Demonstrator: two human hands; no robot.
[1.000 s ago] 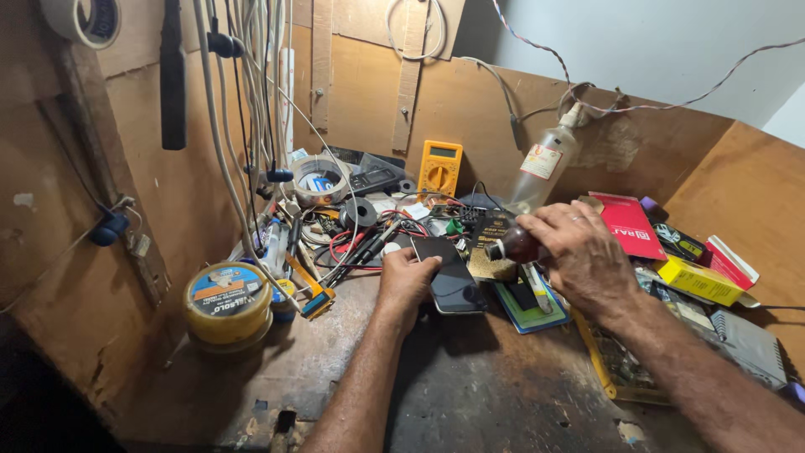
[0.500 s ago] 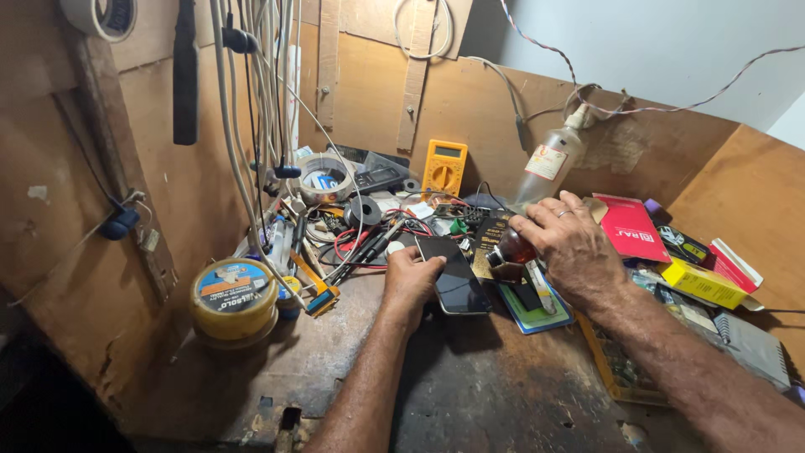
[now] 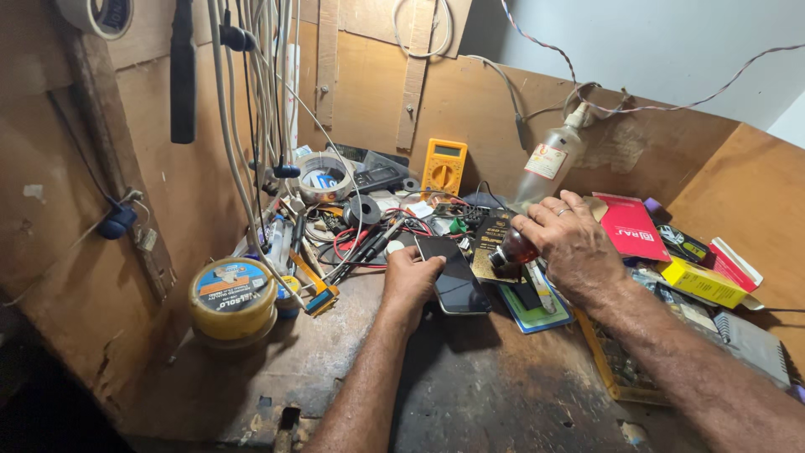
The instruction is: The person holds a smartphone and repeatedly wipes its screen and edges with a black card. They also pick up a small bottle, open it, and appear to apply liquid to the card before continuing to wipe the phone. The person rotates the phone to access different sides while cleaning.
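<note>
A black smartphone [image 3: 457,278] lies flat on the dark worn bench top [image 3: 470,386]. My left hand [image 3: 411,277] rests on its left edge, fingers curled against it. My right hand [image 3: 570,243] is closed around a small brown bottle [image 3: 513,252] just right of the phone, above a flat blue-green item [image 3: 537,312]. A clear glass bottle [image 3: 549,164] with a label leans against the back wall behind my right hand.
A yellow multimeter [image 3: 444,166] stands at the back. A yellow tin [image 3: 232,298] sits at the left. Tangled wires [image 3: 369,239], tape rolls and hanging cables [image 3: 251,109] fill the back left. A red booklet [image 3: 631,228] and a yellow box [image 3: 700,281] lie at the right.
My right hand has shifted slightly with the brown bottle and the view has tipped a little. My left hand stays on the phone.
</note>
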